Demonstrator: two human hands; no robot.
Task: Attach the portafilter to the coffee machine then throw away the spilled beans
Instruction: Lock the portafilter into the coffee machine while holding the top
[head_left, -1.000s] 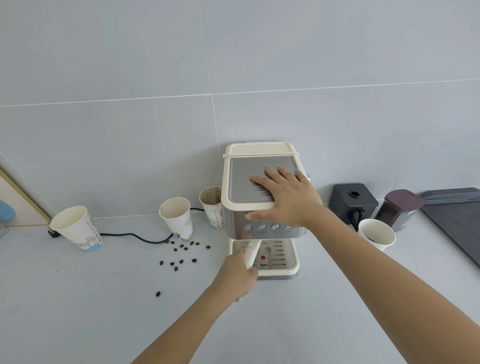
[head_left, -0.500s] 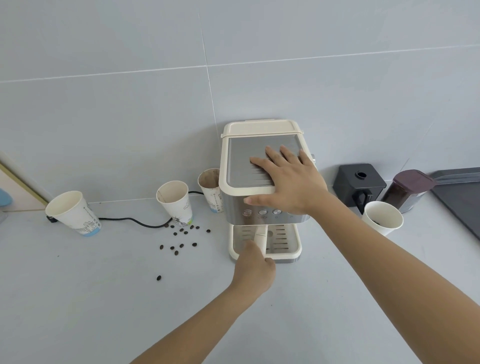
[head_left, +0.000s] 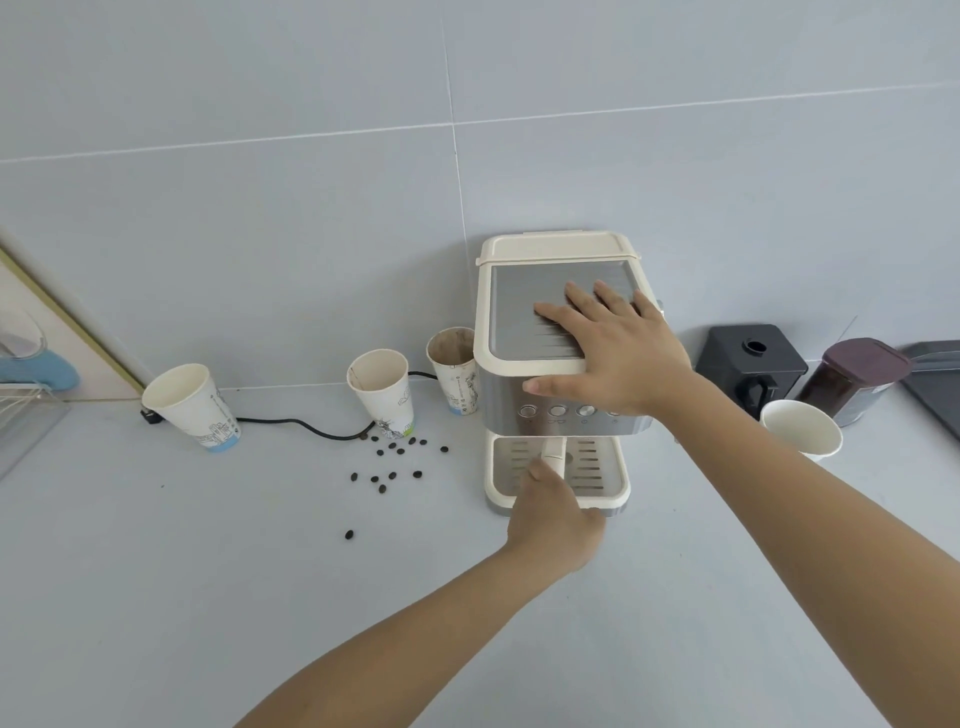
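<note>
A cream and steel coffee machine (head_left: 511, 322) stands against the wall tiles. My right hand (head_left: 618, 353) lies flat on its ribbed top, fingers spread, thumb over the front edge. My left hand (head_left: 553, 514) is closed around the cream handle of the portafilter (head_left: 554, 451), which points straight out over the drip tray (head_left: 602, 470); the portafilter's head is hidden under the machine. Several dark coffee beans (head_left: 392, 462) lie scattered on the counter left of the machine.
Three paper cups stand left of the machine: (head_left: 192, 405), (head_left: 384, 392), (head_left: 454, 369). A black power cord (head_left: 306, 427) runs behind them. Right of the machine are a black grinder (head_left: 750, 364), a white cup (head_left: 802, 434) and a dark-lidded bean jar (head_left: 852, 379).
My left hand has swung the portafilter handle from pointing left-forward to pointing straight out at the front. My right hand has stayed pressed on the machine's top.
</note>
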